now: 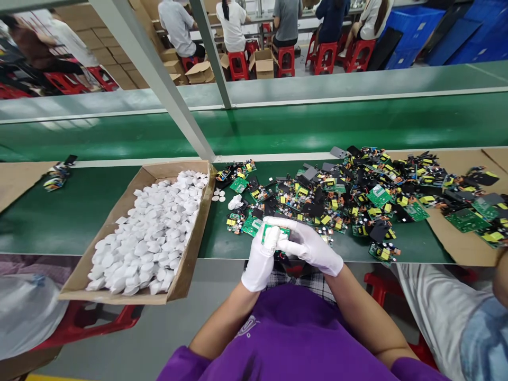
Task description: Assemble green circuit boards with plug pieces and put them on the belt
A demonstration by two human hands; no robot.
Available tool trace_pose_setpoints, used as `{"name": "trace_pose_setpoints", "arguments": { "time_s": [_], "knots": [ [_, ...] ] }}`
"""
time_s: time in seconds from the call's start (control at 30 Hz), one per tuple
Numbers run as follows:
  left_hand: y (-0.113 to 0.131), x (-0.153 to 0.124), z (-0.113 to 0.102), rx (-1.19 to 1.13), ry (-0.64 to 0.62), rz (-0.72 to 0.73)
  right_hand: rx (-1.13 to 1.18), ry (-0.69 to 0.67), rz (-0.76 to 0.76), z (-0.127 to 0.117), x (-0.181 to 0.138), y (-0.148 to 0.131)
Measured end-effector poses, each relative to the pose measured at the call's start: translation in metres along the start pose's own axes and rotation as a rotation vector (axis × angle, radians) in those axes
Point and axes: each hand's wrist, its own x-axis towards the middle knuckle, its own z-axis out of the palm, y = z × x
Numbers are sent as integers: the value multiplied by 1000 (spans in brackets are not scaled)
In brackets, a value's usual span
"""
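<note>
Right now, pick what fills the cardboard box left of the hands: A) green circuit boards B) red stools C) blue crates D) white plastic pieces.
D: the cardboard box is heaped with white plastic pieces, while the circuit boards lie loose on the green belt to its right.

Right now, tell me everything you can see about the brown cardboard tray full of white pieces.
The shallow brown cardboard tray is open-topped, with low folded walls and a worn near rim. It lies askew on the green belt, its near end overhanging the table edge. Small white rounded plastic-looking pieces fill it in a loose heap. A few more lie on the belt beside its far right corner. Neither gloved hand touches it.
</note>
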Motion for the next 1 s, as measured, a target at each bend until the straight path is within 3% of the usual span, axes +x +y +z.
{"name": "trace_pose_setpoints", "arguments": {
  "time_s": [0.13, 0.23, 0.47, 0.67, 0.77, 1.0],
  "knots": [
    [4, 0, -1, -5, -118, -54, 53, 39, 93, 1, 0, -1],
    [10, -2, 0, -2, -225, -54, 96, 101, 65, 1, -1, 0],
    [3, 1, -4, 37, -182, 12, -27, 103, -40, 0, -1, -4],
    [19, 0, 0, 158, -333, 68, -34, 285, 63, 6, -1, 1],
    [26, -1, 4, 132, -415, 19, -45, 218, 41, 2, -2, 5],
    [14, 5, -6, -37, -308, -24, 43, 80, -48, -9, -5, 3]
  ]
}}
